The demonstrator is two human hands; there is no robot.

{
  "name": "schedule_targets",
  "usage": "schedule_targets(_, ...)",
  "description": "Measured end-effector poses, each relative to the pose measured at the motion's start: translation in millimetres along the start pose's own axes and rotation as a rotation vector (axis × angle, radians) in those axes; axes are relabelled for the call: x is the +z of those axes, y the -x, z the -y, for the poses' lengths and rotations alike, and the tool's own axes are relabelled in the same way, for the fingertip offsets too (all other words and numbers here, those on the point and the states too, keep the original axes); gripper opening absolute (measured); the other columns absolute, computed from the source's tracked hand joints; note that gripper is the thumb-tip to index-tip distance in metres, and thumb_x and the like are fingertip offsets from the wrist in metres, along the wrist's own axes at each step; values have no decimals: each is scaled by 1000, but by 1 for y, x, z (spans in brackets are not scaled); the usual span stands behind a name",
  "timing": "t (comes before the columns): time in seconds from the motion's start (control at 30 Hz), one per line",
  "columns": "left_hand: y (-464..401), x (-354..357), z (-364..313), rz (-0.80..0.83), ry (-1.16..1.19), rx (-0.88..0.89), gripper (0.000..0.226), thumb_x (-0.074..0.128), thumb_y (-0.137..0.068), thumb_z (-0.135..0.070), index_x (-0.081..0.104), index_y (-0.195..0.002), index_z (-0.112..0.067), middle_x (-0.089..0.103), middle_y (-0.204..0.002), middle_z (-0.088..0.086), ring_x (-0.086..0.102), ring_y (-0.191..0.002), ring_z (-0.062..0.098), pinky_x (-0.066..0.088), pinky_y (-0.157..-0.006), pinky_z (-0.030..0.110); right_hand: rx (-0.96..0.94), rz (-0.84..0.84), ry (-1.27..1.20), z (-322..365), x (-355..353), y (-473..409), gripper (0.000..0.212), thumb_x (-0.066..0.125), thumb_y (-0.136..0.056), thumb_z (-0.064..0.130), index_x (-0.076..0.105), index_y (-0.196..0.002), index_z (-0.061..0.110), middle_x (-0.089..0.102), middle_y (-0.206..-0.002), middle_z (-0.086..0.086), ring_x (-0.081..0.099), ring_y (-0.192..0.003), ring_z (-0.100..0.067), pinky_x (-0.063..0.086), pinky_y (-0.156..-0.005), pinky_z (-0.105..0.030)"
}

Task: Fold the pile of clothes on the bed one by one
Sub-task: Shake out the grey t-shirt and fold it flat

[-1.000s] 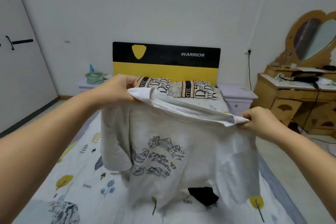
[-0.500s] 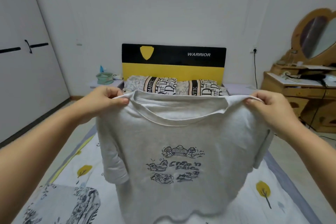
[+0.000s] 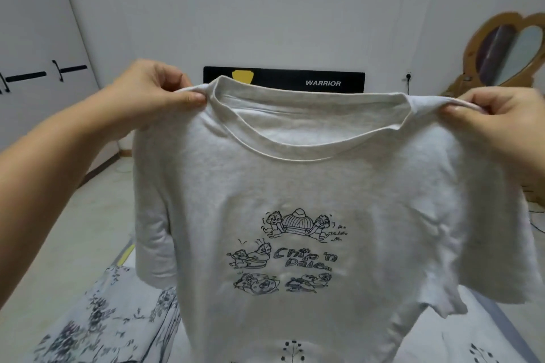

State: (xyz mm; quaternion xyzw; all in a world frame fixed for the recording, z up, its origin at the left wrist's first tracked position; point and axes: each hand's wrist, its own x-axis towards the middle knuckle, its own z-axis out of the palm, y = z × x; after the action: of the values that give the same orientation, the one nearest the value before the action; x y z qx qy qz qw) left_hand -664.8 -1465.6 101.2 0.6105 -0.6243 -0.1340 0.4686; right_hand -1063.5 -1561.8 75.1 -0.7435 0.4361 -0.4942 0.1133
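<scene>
T-shirt held up by both shoulders, above the bed.

The left hand (image 3: 153,91) pinches the left shoulder seam; the grey T-shirt (image 3: 295,186) hangs printed side toward the camera, long axis vertical, hem toward the bed (image 3: 486,342); the right hand (image 3: 495,115) pinches the right shoulder. Both hands sit level, equally near.

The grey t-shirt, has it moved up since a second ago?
Yes. The grey t-shirt has risen: its collar now overlaps the black headboard, whereas earlier it hung below the headboard's yellow band. Both hands pinch its shoulders.
</scene>
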Motion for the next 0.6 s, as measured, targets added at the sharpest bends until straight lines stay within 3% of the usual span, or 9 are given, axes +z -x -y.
schedule_targets(0.07, -2, -1, 3, -23, -24, 4, 24, 68, -83, -19, 64, -84, 5, 54, -65, 12, 47, -64, 16, 33, -57, 25, 11, 8, 6, 1, 0, -1, 16, 67, -84, 34, 67, -74, 21, 60, -60, -5, 48, -51, -6, 36, -40, -11)
schedule_targets(0.2, -12, 14, 23, -9, -90, -15, 19, 69, -83, -18, 65, -74, -1, 52, -52, -2, 41, -43, -3, 32, -40, 12, 79, 65, 27, -12, 19, -3, 24, 69, -82, 32, 64, -67, 14, 58, -63, -10, 46, -53, -14, 39, -42, -20)
schedule_targets(0.4, -33, 82, 105, 118, -251, -124, 34, 71, -80, -20, 54, -51, -18, 43, -46, -10, 37, -49, 8, 27, -48, 26, 240, 277, 121, -86, 87, 3, 28, 69, -82, 29, 63, -61, 12, 56, -55, -7, 44, -51, -15, 30, -50, -27)
schedule_targets(0.6, -48, 163, 202, 243, -362, -245, 37, 73, -78, -21, 48, -51, -20, 47, -50, -5, 44, -53, 11, 30, -50, 27, 409, 397, 122, -193, 169, 22, 39, 70, -82, 22, 50, -49, 17, 47, -48, 1, 45, -52, -17, 30, -54, -31)
